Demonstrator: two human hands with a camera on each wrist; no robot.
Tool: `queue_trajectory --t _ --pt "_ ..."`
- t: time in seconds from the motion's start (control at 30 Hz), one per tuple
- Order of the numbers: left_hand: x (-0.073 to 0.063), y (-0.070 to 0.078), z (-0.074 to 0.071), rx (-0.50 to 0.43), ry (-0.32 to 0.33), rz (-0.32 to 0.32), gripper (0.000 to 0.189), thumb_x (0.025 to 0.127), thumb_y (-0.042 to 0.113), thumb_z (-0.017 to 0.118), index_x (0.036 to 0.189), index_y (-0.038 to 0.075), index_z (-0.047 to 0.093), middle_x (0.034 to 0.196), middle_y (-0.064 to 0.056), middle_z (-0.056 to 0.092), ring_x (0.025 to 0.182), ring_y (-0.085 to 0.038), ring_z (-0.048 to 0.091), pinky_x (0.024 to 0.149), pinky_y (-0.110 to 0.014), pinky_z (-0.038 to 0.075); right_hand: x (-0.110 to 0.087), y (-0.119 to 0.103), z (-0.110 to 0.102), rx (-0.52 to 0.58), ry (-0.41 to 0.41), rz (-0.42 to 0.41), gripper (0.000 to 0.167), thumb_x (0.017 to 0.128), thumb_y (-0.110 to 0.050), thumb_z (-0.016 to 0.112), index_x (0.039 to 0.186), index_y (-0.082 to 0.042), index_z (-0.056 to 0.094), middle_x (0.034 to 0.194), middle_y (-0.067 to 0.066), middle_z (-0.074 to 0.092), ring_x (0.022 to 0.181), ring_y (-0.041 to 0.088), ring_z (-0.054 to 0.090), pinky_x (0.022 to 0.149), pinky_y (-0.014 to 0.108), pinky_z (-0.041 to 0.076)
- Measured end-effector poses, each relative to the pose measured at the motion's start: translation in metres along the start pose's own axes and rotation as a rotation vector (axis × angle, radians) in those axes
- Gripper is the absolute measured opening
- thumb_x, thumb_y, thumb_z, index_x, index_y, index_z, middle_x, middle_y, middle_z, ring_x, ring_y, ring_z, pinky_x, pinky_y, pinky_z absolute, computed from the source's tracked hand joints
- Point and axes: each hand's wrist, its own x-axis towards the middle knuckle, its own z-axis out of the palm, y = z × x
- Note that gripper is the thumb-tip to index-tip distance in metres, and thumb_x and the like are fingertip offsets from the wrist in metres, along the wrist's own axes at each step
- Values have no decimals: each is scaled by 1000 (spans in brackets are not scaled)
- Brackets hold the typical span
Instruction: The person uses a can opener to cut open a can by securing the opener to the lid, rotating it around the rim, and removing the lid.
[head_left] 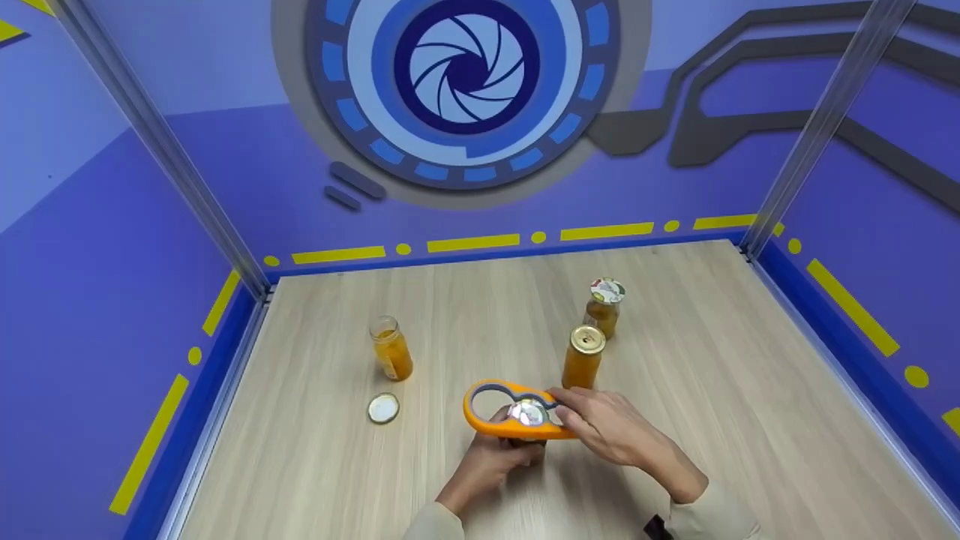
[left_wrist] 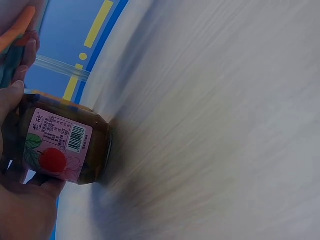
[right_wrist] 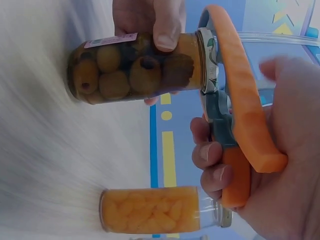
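Observation:
My left hand [head_left: 484,465] grips a glass jar [right_wrist: 115,75] around its side. Dark round fruits fill the jar, and its pink label [left_wrist: 60,145] carries a red fruit picture and a barcode. The jar's patterned lid [head_left: 529,412] sits within a ring of an orange and grey jar opener [head_left: 480,424]. With curled fingers my right hand [head_left: 622,431] holds the opener's handle end. In the right wrist view the opener's orange arm [right_wrist: 240,85] lies across the lid, and the jar's base is close to the tabletop.
Left on the wooden table [head_left: 300,465] stands a lidless jar [head_left: 393,356] of orange fruit, with a loose lid [head_left: 383,409] before it. Beyond my right hand stand a gold-lidded orange jar [head_left: 581,367] and a jar with a patterned lid [head_left: 602,319]. Blue walls [head_left: 225,172] enclose the table.

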Motion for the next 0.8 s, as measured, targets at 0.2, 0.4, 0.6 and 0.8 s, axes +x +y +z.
queue_trajectory --t 0.2,0.4,0.6,0.8 --pt "-1 -1 1 26 6 -9 64 86 27 85 143 22 56 138 4 60 121 -18 55 101 -40 48 3 -3 -5 -36 -19 -29 36 101 -23 56 134 -12 66 102 -6 69 76 9 57 67 35 51" --pt "1 0 -1 66 16 -32 73 84 21 86 149 19 52 144 3 58 128 -19 54 115 -51 38 4 -6 -9 -65 -142 -2 58 102 -33 54 155 -11 47 120 5 72 89 16 65 77 43 54" --pt "0 3 -2 64 29 -51 77 84 26 87 151 16 49 145 0 57 131 -22 52 115 -53 38 8 -7 -13 -37 -248 43 63 106 -41 48 161 -14 35 143 16 61 117 30 65 93 53 52" --pt "-3 3 1 88 44 -41 77 84 22 87 150 13 50 147 -5 57 134 -26 52 116 -56 36 5 -10 -13 -49 -253 54 65 107 -42 47 162 -13 32 142 22 60 114 36 66 92 54 53"
